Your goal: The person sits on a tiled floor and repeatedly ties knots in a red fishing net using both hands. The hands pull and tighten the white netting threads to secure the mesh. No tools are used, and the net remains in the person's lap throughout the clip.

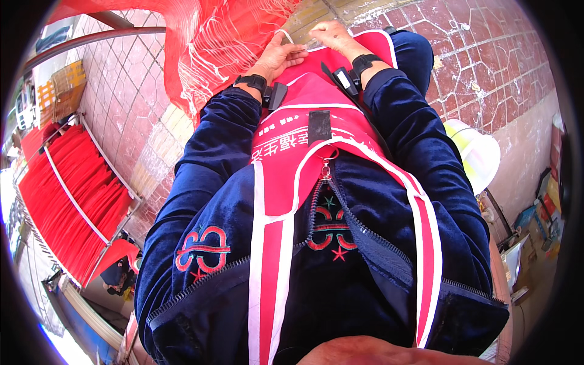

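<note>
A sheer red cloth (201, 30) with loose white fringe threads (234, 45) hangs ahead of me on the left. At its fringed edge is my left hand (277, 59), fingers partly curled, with a thin white strand of the fringe at its fingertips. My right hand (334, 38) is a short way to the right, its fingers closed in a pinch; what they hold is too small to make out. Both hands are above my lap, over the pink-red apron (316, 82) with white edging. Black straps with small devices circle both wrists.
On the left, a rack (91, 210) carries many red cloths in a row. A dark metal bar (91, 45) runs near the hanging cloth. Pale yellow and white plastic containers (480, 155) are by my right elbow. Reddish tiles (468, 55) cover the ground.
</note>
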Demonstrator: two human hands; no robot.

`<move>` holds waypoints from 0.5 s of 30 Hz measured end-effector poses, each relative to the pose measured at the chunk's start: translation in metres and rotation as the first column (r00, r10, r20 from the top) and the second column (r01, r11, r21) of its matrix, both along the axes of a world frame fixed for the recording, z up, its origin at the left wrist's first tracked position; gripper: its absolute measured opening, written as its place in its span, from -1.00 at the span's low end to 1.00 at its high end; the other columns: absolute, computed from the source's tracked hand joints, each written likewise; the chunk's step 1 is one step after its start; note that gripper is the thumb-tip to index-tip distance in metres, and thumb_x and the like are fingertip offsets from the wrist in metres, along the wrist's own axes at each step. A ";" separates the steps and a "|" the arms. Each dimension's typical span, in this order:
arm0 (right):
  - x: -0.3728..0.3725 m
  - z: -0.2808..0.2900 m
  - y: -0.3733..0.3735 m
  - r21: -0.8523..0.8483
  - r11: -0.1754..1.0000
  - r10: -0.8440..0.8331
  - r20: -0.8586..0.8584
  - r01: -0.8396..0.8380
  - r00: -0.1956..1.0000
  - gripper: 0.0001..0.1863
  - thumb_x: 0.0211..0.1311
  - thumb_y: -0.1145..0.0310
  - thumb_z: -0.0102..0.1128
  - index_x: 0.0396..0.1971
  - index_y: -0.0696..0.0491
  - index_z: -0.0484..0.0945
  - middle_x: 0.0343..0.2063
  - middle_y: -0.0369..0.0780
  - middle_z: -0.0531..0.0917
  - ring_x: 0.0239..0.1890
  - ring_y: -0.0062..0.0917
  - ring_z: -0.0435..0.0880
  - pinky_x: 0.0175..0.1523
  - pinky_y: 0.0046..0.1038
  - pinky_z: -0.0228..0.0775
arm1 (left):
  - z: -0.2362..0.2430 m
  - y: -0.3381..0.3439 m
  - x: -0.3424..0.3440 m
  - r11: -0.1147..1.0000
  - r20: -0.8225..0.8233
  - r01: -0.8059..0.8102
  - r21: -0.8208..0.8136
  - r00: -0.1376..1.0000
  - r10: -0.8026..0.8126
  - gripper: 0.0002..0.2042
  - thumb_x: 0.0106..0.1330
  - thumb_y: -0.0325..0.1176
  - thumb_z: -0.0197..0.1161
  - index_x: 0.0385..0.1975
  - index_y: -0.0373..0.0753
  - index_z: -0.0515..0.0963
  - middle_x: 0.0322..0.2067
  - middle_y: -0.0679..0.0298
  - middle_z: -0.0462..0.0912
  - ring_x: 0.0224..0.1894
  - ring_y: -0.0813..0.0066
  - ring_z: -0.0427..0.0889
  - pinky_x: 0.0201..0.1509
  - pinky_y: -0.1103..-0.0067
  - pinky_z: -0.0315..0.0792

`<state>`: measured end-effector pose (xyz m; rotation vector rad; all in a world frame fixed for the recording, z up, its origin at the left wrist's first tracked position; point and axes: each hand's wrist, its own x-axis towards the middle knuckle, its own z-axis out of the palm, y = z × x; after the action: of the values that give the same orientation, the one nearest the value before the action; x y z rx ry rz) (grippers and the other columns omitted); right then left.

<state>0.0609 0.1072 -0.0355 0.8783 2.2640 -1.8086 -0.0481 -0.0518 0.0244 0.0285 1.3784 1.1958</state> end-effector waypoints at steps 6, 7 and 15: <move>-0.007 0.011 -0.017 -0.258 0.962 0.069 -0.089 -0.090 0.994 -0.68 0.09 0.15 0.18 -0.29 0.08 0.61 -0.46 -0.29 0.62 -0.38 -0.64 0.53 -0.24 -0.62 0.36 | -0.001 -0.001 0.000 0.999 0.008 0.021 0.025 1.000 -0.021 -0.61 0.27 -0.49 -0.01 0.09 -0.11 0.16 -0.15 0.07 0.54 -0.17 0.25 0.61 -0.08 0.42 0.51; -0.007 0.011 -0.018 -0.307 0.950 0.030 -0.060 -0.047 0.998 -0.69 0.10 0.15 0.18 -0.29 0.08 0.61 -0.46 -0.30 0.61 -0.38 -0.65 0.53 -0.24 -0.62 0.36 | 0.000 -0.001 0.000 0.999 0.008 0.034 0.021 0.999 -0.034 -0.62 0.28 -0.49 -0.02 0.09 -0.11 0.16 -0.15 0.06 0.54 -0.17 0.24 0.61 -0.07 0.42 0.51; -0.008 0.009 -0.018 -0.432 0.898 0.040 -0.108 -0.083 0.993 -0.77 0.08 0.27 0.15 -0.33 0.10 0.61 -0.48 -0.31 0.59 -0.42 -0.69 0.48 -0.30 -0.65 0.32 | 0.001 0.000 0.003 0.999 0.054 0.020 0.047 0.998 -0.023 -0.66 0.32 -0.42 -0.05 0.09 -0.13 0.16 -0.16 0.05 0.55 -0.16 0.20 0.61 -0.03 0.39 0.50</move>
<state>0.0533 0.0892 -0.0269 0.6394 1.7856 -2.2405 -0.0453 -0.0518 0.0249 0.0430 1.2991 1.2027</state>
